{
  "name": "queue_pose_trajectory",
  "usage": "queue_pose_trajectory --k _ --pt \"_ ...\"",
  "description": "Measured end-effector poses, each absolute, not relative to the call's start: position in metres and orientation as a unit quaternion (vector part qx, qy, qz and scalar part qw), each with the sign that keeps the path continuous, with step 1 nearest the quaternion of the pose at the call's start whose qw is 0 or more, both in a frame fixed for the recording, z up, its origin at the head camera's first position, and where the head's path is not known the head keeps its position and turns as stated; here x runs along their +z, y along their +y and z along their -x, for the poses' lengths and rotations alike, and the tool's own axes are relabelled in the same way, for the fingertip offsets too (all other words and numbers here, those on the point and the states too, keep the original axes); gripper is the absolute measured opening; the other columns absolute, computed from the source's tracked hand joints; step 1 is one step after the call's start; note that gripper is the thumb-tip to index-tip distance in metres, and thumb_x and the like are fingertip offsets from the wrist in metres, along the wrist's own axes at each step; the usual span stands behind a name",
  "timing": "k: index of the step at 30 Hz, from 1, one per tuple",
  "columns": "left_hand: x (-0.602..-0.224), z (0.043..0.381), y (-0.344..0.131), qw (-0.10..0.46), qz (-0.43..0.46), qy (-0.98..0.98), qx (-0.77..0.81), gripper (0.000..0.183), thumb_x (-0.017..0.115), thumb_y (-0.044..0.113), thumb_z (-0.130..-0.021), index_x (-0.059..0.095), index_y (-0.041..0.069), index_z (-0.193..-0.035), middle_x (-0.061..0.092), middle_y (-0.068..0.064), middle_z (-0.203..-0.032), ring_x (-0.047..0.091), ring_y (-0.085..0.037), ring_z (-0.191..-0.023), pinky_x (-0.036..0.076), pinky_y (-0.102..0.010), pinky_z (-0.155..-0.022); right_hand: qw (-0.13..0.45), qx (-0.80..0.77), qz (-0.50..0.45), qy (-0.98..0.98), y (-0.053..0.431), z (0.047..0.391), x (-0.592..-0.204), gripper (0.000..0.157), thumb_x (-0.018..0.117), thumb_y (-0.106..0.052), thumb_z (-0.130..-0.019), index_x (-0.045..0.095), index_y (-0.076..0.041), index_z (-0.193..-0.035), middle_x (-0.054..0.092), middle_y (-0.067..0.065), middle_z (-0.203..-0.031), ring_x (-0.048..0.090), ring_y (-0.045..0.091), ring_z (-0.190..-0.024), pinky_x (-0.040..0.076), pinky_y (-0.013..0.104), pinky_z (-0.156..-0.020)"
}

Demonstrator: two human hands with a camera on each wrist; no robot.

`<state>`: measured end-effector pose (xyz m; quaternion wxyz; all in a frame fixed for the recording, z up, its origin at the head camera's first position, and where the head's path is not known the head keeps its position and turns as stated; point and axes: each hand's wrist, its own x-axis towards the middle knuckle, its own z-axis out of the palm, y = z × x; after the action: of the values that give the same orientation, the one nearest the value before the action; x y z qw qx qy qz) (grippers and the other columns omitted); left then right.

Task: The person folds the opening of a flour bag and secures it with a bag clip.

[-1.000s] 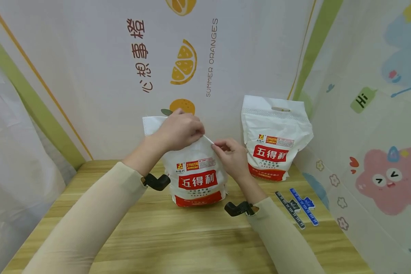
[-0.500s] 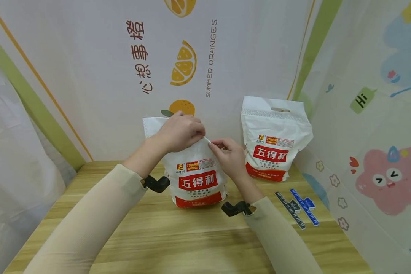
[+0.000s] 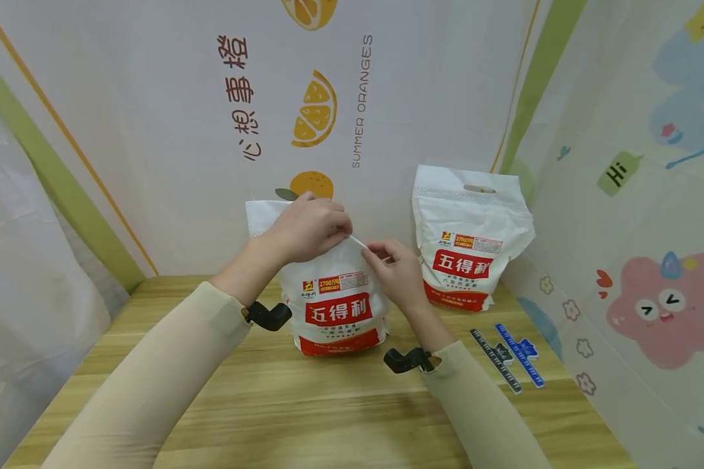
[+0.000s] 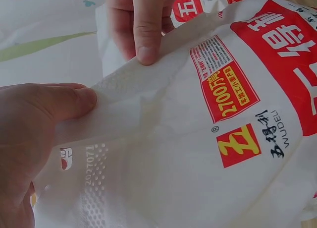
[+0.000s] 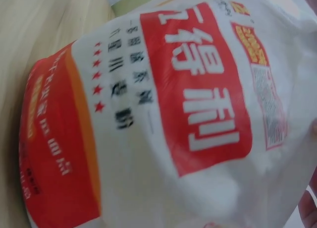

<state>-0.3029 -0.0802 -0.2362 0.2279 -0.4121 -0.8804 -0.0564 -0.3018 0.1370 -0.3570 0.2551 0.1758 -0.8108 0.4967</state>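
Observation:
A white flour bag (image 3: 334, 306) with red print stands upright on the wooden table in the head view. My left hand (image 3: 312, 227) grips its top edge. My right hand (image 3: 396, 270) pinches the same edge a little to the right and lower, and a short stretch of folded white edge shows between the hands. In the left wrist view, the left thumb (image 4: 79, 101) presses on the bag near its dotted band, and the right thumb (image 4: 147, 52) lies on the edge farther along. The right wrist view shows mostly the bag's front (image 5: 198, 84); the right fingers barely show at its border.
A second flour bag (image 3: 460, 267) with a handle slot stands behind on the right. Black (image 3: 495, 360) and blue (image 3: 521, 355) long clips with keyboard print lie side by side on the table (image 3: 305, 417). Printed cloth hangs at the back and sides.
Both hands keep their hold on the bag's top edge. The right hand shifts very slightly along it, and the bag stays in place.

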Motion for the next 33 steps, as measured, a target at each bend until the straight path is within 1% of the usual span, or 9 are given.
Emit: queue_pose_trajectory --k 7,10,13,15,21,24,26,29,33 --pt "-0.238 0.302 -0.080 0.224 0.416 -0.879 -0.061 0.008 0.076 0.016 -0.103 0.083 0.013 -0.102 0.081 -0.003 -0.099 0.074 -0.025 -0.095 0.049 -0.046 -0.089 0.236 0.495 -0.152 -0.823 0.147 0.302 -0.367 0.019 0.080 -0.016 -0.102 0.082 -0.004 -0.116 0.080 0.014 -0.109 0.075 0.029 -0.100 0.062 0.036 -0.088" --pt "-0.238 0.302 -0.080 0.224 0.418 -0.878 -0.060 0.008 0.076 0.016 -0.103 0.083 0.013 -0.102 0.082 -0.003 -0.099 0.074 -0.025 -0.096 0.049 -0.046 -0.089 0.232 0.496 -0.148 -0.824 0.152 0.303 -0.371 0.019 0.080 -0.016 -0.102 0.082 -0.004 -0.116 0.081 0.014 -0.110 0.076 0.030 -0.100 0.063 0.032 -0.085" --pt "-0.237 0.302 -0.080 0.222 0.420 -0.878 -0.061 0.007 0.076 0.017 -0.103 0.083 0.013 -0.102 0.082 -0.003 -0.100 0.074 -0.025 -0.096 0.049 -0.047 -0.089 0.224 0.500 -0.147 -0.823 0.158 0.303 -0.376 0.019 0.080 -0.016 -0.102 0.082 -0.004 -0.116 0.080 0.015 -0.110 0.075 0.031 -0.099 0.064 0.029 -0.078" --pt "-0.237 0.302 -0.080 0.220 0.420 -0.879 -0.061 0.007 0.077 0.017 -0.103 0.083 0.013 -0.102 0.082 -0.003 -0.100 0.074 -0.024 -0.097 0.049 -0.047 -0.089 0.219 0.498 -0.139 -0.828 0.163 0.303 -0.381 0.018 0.079 -0.016 -0.102 0.082 -0.004 -0.116 0.080 0.015 -0.110 0.075 0.031 -0.099 0.063 0.028 -0.078" --pt "-0.238 0.304 -0.081 0.216 0.418 -0.880 -0.061 0.007 0.077 0.018 -0.103 0.083 0.014 -0.103 0.082 -0.002 -0.101 0.074 -0.023 -0.097 0.049 -0.046 -0.090 0.220 0.468 -0.120 -0.848 0.176 0.304 -0.397 0.017 0.079 -0.015 -0.103 0.082 -0.005 -0.116 0.081 0.012 -0.111 0.075 0.027 -0.101 0.063 0.033 -0.088" --pt "-0.238 0.304 -0.080 0.216 0.419 -0.880 -0.060 0.007 0.077 0.018 -0.103 0.083 0.014 -0.103 0.082 -0.002 -0.101 0.074 -0.023 -0.098 0.049 -0.046 -0.090 0.233 0.459 -0.123 -0.848 0.178 0.303 -0.400 0.016 0.080 -0.014 -0.101 0.082 -0.004 -0.113 0.080 0.013 -0.108 0.074 0.028 -0.098 0.063 0.033 -0.085" --pt "-0.237 0.304 -0.079 0.215 0.417 -0.881 -0.059 0.008 0.076 0.017 -0.103 0.083 0.014 -0.104 0.082 -0.002 -0.102 0.074 -0.023 -0.099 0.049 -0.046 -0.090 0.231 0.463 -0.121 -0.847 0.178 0.303 -0.399 0.015 0.081 -0.014 -0.101 0.082 -0.004 -0.113 0.080 0.013 -0.108 0.074 0.027 -0.097 0.063 0.031 -0.084" --pt "-0.236 0.304 -0.077 0.205 0.408 -0.888 -0.050 0.009 0.076 0.018 -0.102 0.083 0.014 -0.107 0.082 -0.003 -0.106 0.074 -0.025 -0.102 0.049 -0.046 -0.093 0.207 0.481 -0.113 -0.845 0.178 0.302 -0.398 0.017 0.080 -0.015 -0.102 0.081 -0.004 -0.115 0.078 0.014 -0.111 0.073 0.027 -0.100 0.063 0.030 -0.086" --pt "-0.235 0.303 -0.073 0.175 0.392 -0.903 -0.019 0.017 0.080 0.024 -0.101 0.084 0.017 -0.116 0.083 -0.003 -0.117 0.075 -0.026 -0.113 0.048 -0.049 -0.101 0.165 0.499 -0.099 -0.845 0.182 0.301 -0.401 0.020 0.077 -0.017 -0.104 0.080 -0.006 -0.121 0.077 0.013 -0.118 0.074 0.028 -0.107 0.064 0.038 -0.095"
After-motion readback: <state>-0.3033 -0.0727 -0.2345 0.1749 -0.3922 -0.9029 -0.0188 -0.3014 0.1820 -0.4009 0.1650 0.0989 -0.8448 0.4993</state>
